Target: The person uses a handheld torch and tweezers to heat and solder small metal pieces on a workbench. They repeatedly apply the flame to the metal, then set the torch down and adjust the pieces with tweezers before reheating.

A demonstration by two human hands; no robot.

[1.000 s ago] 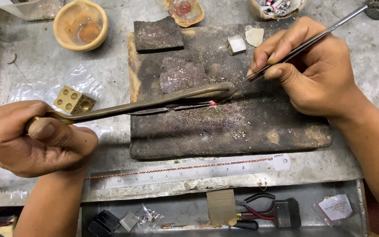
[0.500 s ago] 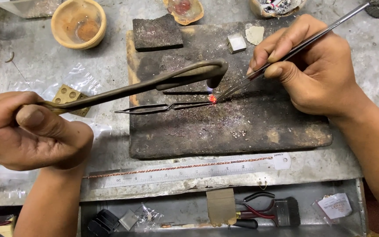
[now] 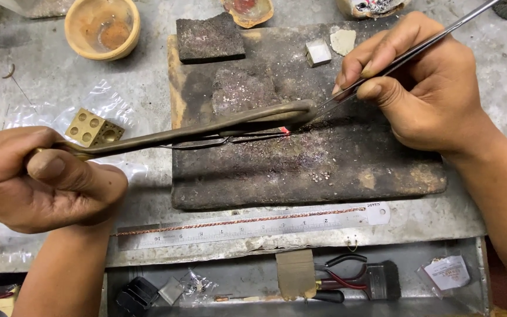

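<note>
My left hand point(image 3: 42, 179) grips a long curved brass torch pipe point(image 3: 200, 129) whose tip curls over the dark charred soldering block point(image 3: 324, 170). A tiny red-hot glowing piece point(image 3: 286, 131) lies on the block just under that tip, at the end of thin dark wire tweezers point(image 3: 218, 141) resting on the block. My right hand point(image 3: 423, 88) holds long steel tweezers point(image 3: 418, 50), their points down at the block beside the glowing piece.
A steel ruler point(image 3: 253, 226) with a twisted copper wire along it lies in front of the block. A brass dapping cube point(image 3: 93, 127), a yellow bowl point(image 3: 102, 26), a small charred slab point(image 3: 209, 38) and a white square point(image 3: 318, 53) sit around. Pliers point(image 3: 347, 276) lie in the lower tray.
The torch tip has dipped back down over the glowing piece after lifting slightly. The glow has dimmed a little. My right hand's tweezers stay near the same spot.
</note>
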